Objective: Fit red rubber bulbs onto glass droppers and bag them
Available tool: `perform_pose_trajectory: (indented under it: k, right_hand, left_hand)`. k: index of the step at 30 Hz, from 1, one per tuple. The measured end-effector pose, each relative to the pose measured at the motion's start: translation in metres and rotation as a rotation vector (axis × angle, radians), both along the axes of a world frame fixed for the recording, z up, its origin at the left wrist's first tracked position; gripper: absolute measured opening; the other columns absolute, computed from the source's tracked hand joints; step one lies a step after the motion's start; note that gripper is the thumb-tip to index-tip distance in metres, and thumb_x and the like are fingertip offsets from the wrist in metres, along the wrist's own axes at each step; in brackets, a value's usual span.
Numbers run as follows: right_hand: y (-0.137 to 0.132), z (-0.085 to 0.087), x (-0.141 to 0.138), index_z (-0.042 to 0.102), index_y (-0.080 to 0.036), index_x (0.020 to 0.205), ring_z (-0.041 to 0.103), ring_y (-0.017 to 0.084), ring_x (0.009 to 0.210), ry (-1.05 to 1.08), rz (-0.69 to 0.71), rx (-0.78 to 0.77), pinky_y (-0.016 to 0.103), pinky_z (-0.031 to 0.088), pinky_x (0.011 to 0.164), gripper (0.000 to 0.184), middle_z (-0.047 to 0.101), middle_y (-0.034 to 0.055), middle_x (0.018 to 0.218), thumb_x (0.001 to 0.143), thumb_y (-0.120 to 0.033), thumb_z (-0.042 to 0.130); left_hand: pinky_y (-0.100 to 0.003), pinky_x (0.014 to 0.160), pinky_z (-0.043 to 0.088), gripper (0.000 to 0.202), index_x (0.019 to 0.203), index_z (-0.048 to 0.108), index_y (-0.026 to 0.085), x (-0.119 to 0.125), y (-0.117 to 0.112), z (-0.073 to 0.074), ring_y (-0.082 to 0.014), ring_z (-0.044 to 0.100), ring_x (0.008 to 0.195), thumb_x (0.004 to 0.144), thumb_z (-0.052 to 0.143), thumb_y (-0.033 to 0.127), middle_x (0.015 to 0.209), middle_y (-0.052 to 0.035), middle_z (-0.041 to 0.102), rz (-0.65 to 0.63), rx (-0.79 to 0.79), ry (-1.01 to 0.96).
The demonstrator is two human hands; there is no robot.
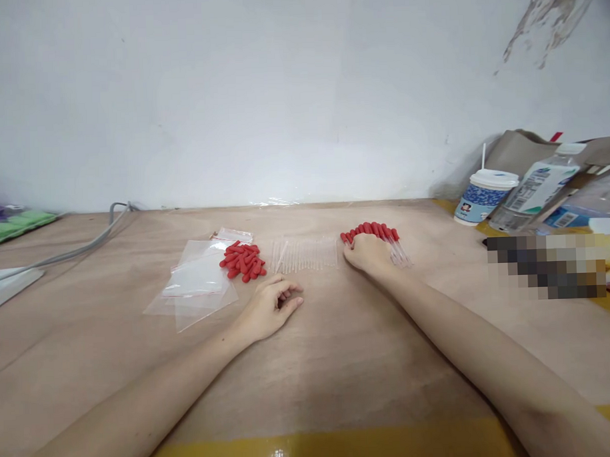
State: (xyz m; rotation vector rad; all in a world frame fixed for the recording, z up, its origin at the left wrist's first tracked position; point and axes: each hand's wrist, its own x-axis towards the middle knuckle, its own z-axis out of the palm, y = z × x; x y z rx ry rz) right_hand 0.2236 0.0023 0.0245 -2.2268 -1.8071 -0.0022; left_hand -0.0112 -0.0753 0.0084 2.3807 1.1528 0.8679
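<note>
From where I stood in the room, the work seemed to be at the step of fitting red bulbs to clear tubes and lining up the finished pieces, with the right hand point(368, 251) busy at the lining up. It was bent over the near-left end of a row of slim droppers with red rubbery bulbs and clear stems point(375, 227), its fingers curled down; they hid their own tips, so I could not make out whether they gripped a dropper. The left hand point(277, 303) rested at about 8 o'clock from it, loosely curled, thumb apart, nothing visible in its grasp. I judged that the next move called for a light touch at the row, so as not to roll the neighbours, then one bare tube and one bulb

The dropper row lay on the brown wood-look tabletop point(309, 361), bulbs towards 12 o'clock, the right-hand stems slanting to 5 o'clock. At 9 o'clock from the right hand ran thin, see-through bare tubes point(306, 254), mostly side by side, one aslant. The loose red elongated bulbs point(243, 260) sat in a jumbled, matt heap at 11 o'clock from the left hand, with flat transparent plastic bags point(194, 269) beside them, at 10 o'clock
</note>
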Motion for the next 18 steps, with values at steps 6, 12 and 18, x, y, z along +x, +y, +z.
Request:
perform_pose_trajectory:
  k: [6, 12, 18]
  right_hand:
    - [0.0, 0.001, -0.002, 0.067, -0.013, 0.09, 0.061, 0.029, 0.085, -0.02, -0.012, 0.007, 0.037, 0.044, 0.068, 0.044, 0.064, 0.0166, 0.09, 0.085, -0.042, 0.034]
    - [-0.002, 0.005, -0.007, 0.067, -0.015, 0.091, 0.061, 0.028, 0.084, -0.04, 0.021, 0.039, 0.036, 0.044, 0.067, 0.041, 0.065, 0.015, 0.087, 0.085, -0.04, 0.035]
    - [-0.006, 0.005, -0.021, 0.066, -0.015, 0.091, 0.061, 0.028, 0.087, -0.014, 0.096, -0.039, 0.035, 0.044, 0.067, 0.032, 0.066, 0.0146, 0.088, 0.08, -0.033, 0.041]
  left_hand:
    - [-0.027, 0.066, 0.047, 0.015, 0.09, 0.064, 0.017, 0.0, 0.0, -0.001, -0.0131, 0.055, 0.07, 0.08, 0.053, 0.022, 0.085, -0.0048, 0.059, -0.019, 0.003, -0.003]
    - [-0.027, 0.066, 0.047, 0.015, 0.09, 0.064, 0.017, 0.0, 0.0, -0.002, -0.0132, 0.055, 0.071, 0.081, 0.052, 0.022, 0.086, -0.0047, 0.059, -0.024, 0.007, 0.001]
    - [-0.027, 0.066, 0.047, 0.014, 0.089, 0.064, 0.017, 0.0, 0.0, -0.001, -0.0128, 0.055, 0.071, 0.08, 0.053, 0.02, 0.086, -0.0043, 0.059, -0.026, 0.005, 0.002]
